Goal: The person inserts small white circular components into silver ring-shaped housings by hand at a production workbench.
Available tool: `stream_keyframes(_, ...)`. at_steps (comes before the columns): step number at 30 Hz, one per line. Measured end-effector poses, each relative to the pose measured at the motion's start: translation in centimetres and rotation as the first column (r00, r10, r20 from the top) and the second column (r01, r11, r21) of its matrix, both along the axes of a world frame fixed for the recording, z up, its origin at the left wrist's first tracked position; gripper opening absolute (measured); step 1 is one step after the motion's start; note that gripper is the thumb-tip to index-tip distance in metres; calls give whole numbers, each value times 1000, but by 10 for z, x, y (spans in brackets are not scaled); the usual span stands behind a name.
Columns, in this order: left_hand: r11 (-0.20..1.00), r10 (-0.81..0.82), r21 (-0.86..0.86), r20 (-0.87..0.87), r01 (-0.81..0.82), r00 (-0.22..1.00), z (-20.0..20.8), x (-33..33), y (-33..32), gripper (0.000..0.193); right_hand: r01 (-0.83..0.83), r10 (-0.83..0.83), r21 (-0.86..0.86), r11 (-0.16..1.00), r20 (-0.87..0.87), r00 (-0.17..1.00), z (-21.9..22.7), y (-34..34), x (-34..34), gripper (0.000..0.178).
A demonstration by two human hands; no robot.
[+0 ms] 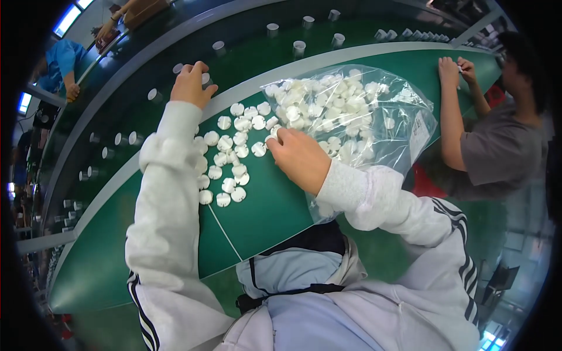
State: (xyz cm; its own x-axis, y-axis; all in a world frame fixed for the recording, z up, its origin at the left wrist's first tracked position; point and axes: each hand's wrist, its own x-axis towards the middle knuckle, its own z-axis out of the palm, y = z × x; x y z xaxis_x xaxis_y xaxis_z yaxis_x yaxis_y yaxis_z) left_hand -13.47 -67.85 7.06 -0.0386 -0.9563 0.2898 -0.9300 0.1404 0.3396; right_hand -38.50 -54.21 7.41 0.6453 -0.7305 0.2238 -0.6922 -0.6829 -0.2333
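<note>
White plastic discs (pixel 225 142) lie loose on our green table (pixel 263 216). We seem to be picking: our right hand (pixel 301 159) meets their edge; our left hand (pixel 191 86), well apart, curls at a white cup (pixel 206 79); both grips unclear. Lifting calls for parting close neighbours; a disc-filled clear bag (pixel 412 106) crowds our right wrist.

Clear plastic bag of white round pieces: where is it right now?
In the head view, the clear plastic bag lies right of centre on the green table, beside the right hand.
</note>
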Motion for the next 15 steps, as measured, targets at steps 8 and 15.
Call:
stream_keyframes(8,736,-372,212,-667,643,646,66,-45,93,32,17,-161,314,949,438,884,48,-5,-13,19)
stream_keyframes(15,717,45,181,-976,673,214,85,-82,100,24,40,-127,173,984,522,844,111,-8,-30,26)
